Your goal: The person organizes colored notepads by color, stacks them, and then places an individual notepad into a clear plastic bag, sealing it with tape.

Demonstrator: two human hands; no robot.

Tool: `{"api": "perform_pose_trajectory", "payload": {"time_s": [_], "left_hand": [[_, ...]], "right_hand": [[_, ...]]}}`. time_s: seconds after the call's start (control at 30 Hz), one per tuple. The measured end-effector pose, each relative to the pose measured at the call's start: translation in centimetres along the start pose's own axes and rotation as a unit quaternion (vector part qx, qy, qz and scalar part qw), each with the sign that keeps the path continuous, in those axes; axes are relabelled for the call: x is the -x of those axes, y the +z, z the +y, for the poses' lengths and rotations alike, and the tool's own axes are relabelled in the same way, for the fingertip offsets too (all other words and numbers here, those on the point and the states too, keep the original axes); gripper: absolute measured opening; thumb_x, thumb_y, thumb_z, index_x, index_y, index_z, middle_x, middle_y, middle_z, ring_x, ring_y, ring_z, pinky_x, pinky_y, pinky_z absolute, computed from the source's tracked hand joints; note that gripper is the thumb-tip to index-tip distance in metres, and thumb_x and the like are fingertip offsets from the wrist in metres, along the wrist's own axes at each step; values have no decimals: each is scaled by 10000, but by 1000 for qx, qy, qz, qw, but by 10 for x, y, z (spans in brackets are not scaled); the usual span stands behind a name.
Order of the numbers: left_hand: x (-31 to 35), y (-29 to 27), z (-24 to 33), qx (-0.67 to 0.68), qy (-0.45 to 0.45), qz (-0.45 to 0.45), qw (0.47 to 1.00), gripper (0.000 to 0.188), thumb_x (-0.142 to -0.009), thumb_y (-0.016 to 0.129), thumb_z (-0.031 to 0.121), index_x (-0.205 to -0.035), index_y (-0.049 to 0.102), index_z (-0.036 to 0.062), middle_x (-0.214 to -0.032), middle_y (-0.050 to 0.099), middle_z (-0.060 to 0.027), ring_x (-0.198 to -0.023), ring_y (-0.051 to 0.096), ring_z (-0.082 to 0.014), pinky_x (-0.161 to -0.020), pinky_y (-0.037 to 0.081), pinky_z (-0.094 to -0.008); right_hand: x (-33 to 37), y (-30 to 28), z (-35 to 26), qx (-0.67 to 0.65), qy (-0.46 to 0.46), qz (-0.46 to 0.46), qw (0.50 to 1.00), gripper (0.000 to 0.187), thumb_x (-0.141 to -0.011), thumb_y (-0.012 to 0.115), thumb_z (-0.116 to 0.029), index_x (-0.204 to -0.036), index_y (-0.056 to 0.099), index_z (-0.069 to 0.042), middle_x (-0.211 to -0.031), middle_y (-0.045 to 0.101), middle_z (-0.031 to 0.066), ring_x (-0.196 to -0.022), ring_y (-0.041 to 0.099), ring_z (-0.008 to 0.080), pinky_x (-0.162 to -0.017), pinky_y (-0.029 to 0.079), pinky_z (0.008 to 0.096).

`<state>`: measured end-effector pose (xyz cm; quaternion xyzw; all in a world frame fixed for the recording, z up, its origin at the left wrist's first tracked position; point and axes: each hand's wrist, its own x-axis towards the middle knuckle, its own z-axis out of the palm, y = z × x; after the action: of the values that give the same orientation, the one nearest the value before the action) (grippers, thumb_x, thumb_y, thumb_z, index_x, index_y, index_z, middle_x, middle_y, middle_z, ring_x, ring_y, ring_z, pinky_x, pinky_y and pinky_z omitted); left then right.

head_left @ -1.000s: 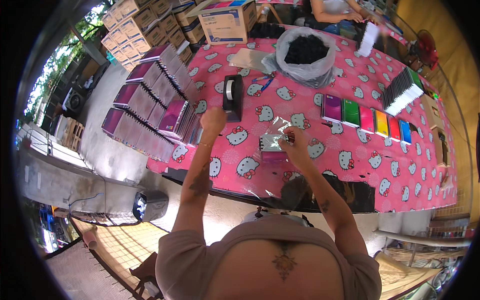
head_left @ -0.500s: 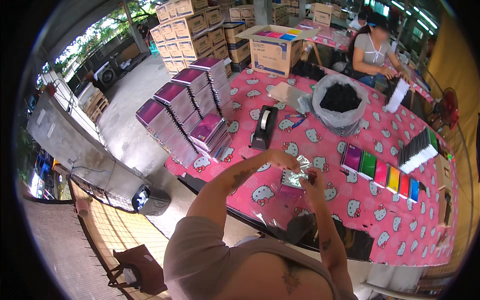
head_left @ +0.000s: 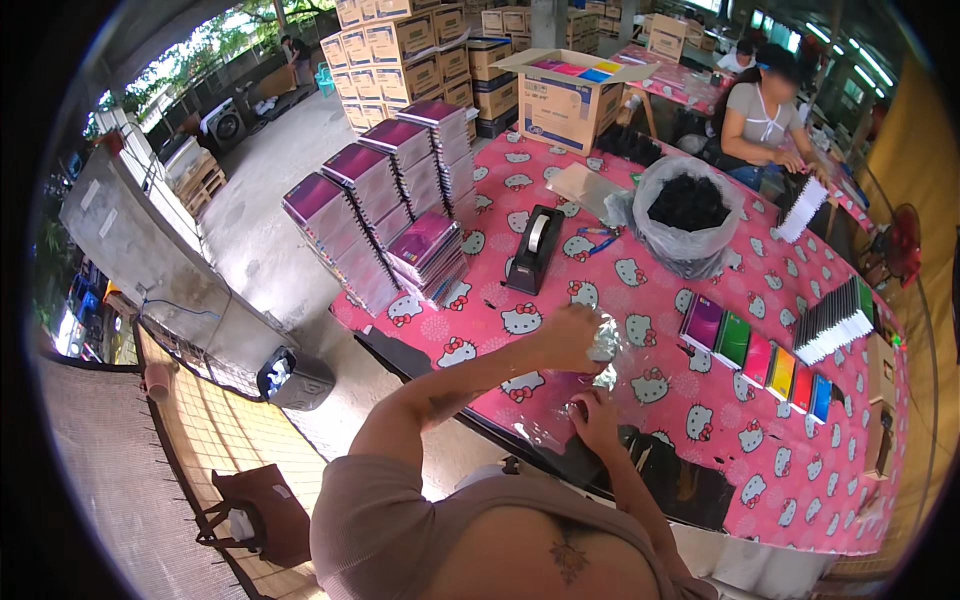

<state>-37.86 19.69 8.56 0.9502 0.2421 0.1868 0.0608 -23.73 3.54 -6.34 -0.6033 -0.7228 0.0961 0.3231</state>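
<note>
1. Clear plastic film [head_left: 606, 342]: near edge side of the pink patterned worktop [head_left: 690, 470], in front of the person, between both hands. Small purple notebook [head_left: 588, 379] at the film, mostly hidden by hand and glare. Clock below read from film, 12 = picture top.
2. Left hand [head_left: 572, 338]: at 9, over film, fingers curled in. Grip: fingertips hidden, can't tell how closed or whether film is pinched.
3. Right hand [head_left: 597, 418]: at 6, thumb and forefinger bent at film's near side. Grip: partly curled, can't tell if it has hold.
4. Black tape dispenser [head_left: 535, 250]: 11, upright, roll in it. Pens [head_left: 600, 241]: 12, lying flat.
5. Grey plastic bag [head_left: 690, 240]: 1, open top, black stuff inside.
6. Row of coloured notebooks [head_left: 757, 362]: 3, purple through blue. Black-spined notebook stack [head_left: 835, 322]: just beyond, between 2 and 3.
7. Tall purple notebook stacks [head_left: 390, 185]: 10, spiral-bound.
8. Open carton [head_left: 562, 108]: 12, far edge, coloured items inside.
9. Co-worker [head_left: 762, 125]: 1, seated, hands at a white-paged notebook [head_left: 803, 209].
10. Dark bin [head_left: 303, 382]: 9, floor.
</note>
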Motion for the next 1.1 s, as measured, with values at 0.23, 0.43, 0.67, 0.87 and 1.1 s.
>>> {"api": "perform_pose_trajectory", "payload": {"time_s": [0.23, 0.43, 0.67, 0.87, 1.1], "left_hand": [[72, 41, 11, 501, -218, 126, 828, 683, -751, 858, 404, -1227, 571, 7, -1099, 663, -164, -1080, 633, -305, -947, 474, -416], [80, 20, 19, 435, -174, 118, 875, 629, -865, 776, 301, -1358, 536, -8, -1228, 647, -172, -1193, 592, -269, -978, 477, -390], [33, 34, -10, 451, -129, 122, 875, 348, -935, 663, 255, -1189, 647, 18, -1077, 682, -178, -908, 674, -237, -684, 529, -365], [18, 52, -204, 138, -377, 218, 890, 385, -840, 738, 302, -1106, 706, 25, -921, 719, -138, -757, 673, -221, -684, 526, -368], [25, 91, -204, 481, -424, 231, 731, 298, -809, 764, 307, -913, 742, 29, -785, 723, -126, -688, 684, -200, -619, 505, -377]], "right_hand": [[-30, -33, 14, -651, 224, 96, 719, 487, -893, 741, -256, -1257, 530, -11, -1135, 632, 50, -1042, 634, 222, -849, 532, 366], [-40, -86, -21, -273, 185, -47, 943, 728, -746, 876, -157, -1338, 483, 2, -1178, 645, 86, -1058, 614, 163, -928, 497, 318], [-40, -95, 12, -320, 186, 68, 927, 429, -858, 746, -161, -1265, 629, -91, -1192, 637, 94, -1081, 614, 226, -923, 485, 360], [-74, -135, -115, 83, -24, 80, 993, 246, -846, 734, -233, -1062, 704, -118, -1029, 671, 108, -956, 651, 301, -906, 466, 428], [-80, -113, -115, 136, -14, 18, 990, 175, -823, 736, -255, -942, 695, -133, -883, 685, 54, -850, 670, 266, -893, 445, 435]]}}
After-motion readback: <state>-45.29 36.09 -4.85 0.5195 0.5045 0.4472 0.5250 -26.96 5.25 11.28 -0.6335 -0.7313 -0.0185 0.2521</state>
